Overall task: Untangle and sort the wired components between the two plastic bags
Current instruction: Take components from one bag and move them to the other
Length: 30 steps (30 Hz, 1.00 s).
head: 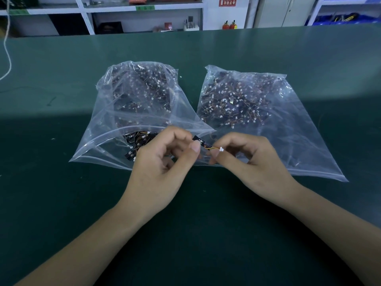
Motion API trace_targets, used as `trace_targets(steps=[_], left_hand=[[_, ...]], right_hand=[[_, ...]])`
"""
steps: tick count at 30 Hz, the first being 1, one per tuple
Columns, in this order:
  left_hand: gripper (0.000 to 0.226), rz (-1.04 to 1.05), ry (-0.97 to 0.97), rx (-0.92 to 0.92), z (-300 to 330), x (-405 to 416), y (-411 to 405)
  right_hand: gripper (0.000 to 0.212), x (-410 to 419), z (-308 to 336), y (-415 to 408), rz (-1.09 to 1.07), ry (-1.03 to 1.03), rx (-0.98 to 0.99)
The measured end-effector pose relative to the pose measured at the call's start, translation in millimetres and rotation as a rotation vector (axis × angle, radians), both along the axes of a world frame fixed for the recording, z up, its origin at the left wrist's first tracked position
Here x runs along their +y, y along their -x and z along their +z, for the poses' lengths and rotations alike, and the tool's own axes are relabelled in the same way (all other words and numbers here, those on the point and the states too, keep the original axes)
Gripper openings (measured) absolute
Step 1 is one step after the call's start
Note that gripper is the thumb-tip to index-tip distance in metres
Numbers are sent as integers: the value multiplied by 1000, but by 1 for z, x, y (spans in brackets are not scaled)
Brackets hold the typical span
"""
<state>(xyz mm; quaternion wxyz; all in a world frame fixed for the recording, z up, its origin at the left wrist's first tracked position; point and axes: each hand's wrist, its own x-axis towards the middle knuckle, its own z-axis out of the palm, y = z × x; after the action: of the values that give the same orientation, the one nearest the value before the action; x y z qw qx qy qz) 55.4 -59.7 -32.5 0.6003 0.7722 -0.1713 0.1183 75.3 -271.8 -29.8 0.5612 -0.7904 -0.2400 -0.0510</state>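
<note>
Head view: left hand (165,155) is pinching a small black wired component (203,142); right hand (249,157) is pinching its wire by the white connector (221,149). Behind that two-handed grip, two clear bags, left bag (115,129) and right bag (292,129), are lying on the green counter (61,193), each holding many such components.

both hands, left (162,159) and right (249,157), pinch with curled fingers.

the green bench (206,234) lies bare in front of both bags and out to either side. the left bag (115,112) and right bag (288,120) nearly touch, leaving only a thin gap. a white cord (7,58) trails at far left.
</note>
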Motion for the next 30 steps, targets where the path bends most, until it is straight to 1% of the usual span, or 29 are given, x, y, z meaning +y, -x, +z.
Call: trace_targets(steps=[5,13,17,24,30], left_hand=[[17,12,-93,-13,-1,0,-3],[16,46,-211,-103,-4,3,-5],[13,52,-260,-148,-6,4,-6],[16,47,-272,-162,-6,5,-7],[14,45,-281,-171,-7,5,-7]], right_hand=[[14,-1,-1,2,19,71,-4],[13,0,0,0,-32,38,-7],[14,0,-2,1,-31,60,7],[13,1,-2,1,-36,68,0],[15,0,-3,1,-37,83,-3]])
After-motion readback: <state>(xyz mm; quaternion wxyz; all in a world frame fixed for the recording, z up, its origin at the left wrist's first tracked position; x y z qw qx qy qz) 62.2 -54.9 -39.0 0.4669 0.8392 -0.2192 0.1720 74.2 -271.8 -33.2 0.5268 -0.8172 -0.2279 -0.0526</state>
